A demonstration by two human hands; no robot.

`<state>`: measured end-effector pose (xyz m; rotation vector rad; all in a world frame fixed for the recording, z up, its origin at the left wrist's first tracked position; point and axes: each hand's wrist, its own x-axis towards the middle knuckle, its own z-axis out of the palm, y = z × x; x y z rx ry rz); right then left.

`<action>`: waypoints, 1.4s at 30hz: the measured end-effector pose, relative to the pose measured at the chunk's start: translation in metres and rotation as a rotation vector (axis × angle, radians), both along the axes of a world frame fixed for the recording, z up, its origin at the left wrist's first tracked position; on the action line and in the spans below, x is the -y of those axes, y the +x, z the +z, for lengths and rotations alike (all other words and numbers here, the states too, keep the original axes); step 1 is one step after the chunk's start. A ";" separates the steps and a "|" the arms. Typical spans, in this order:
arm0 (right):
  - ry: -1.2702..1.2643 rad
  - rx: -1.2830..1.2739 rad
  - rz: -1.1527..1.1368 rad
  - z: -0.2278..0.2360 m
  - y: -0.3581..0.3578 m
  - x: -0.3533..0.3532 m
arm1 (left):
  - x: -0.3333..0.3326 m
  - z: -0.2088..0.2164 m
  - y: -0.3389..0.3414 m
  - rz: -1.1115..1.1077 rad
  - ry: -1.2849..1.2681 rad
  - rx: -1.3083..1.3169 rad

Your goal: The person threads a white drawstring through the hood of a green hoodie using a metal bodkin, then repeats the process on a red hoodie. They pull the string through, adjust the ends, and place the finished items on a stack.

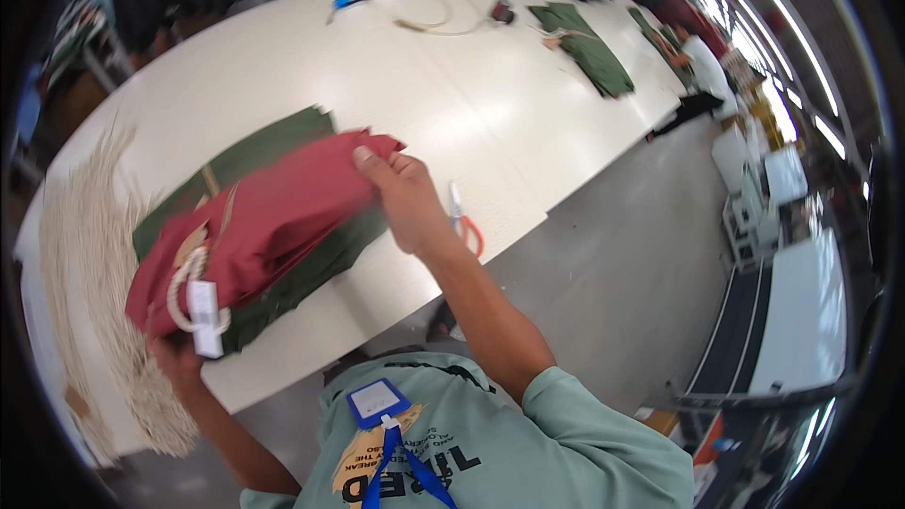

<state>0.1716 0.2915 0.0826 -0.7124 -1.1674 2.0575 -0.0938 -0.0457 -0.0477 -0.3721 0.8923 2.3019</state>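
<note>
A folded red cloth bundle (283,203) is held at both ends, over folded dark green cloth (269,146) on the white table. My right hand (407,193) grips its far right end, thumb on top and fingers partly hidden beneath. At the near left end, my left hand (177,356) holds the bundle from below, with most of its fingers out of sight. Thin string runs across the red cloth, beside a brown tag (191,243). A cream rope loop (179,297) and a white label (205,318) hang at its left end.
Scissors with orange handles (471,231) lie right of my right hand. Many cream strings (104,302) spread along the table's left end. Farther off are a blue-ended hose (424,26) and a tied green bundle (586,49). Another person (705,66) works at the far right end.
</note>
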 end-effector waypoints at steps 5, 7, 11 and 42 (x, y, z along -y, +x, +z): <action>0.175 -0.097 -0.107 0.038 0.138 -0.061 | -0.053 0.122 0.048 0.265 -0.194 -0.472; 0.411 -0.022 -0.222 0.049 0.223 -0.079 | -0.100 0.142 0.094 0.272 -0.314 -0.651; 0.261 -0.241 -0.505 0.045 0.374 -0.104 | -0.213 0.139 0.196 0.013 -0.355 -0.662; 0.374 0.108 -0.953 0.085 0.605 -0.658 | -1.234 0.178 0.449 -0.724 0.196 -0.726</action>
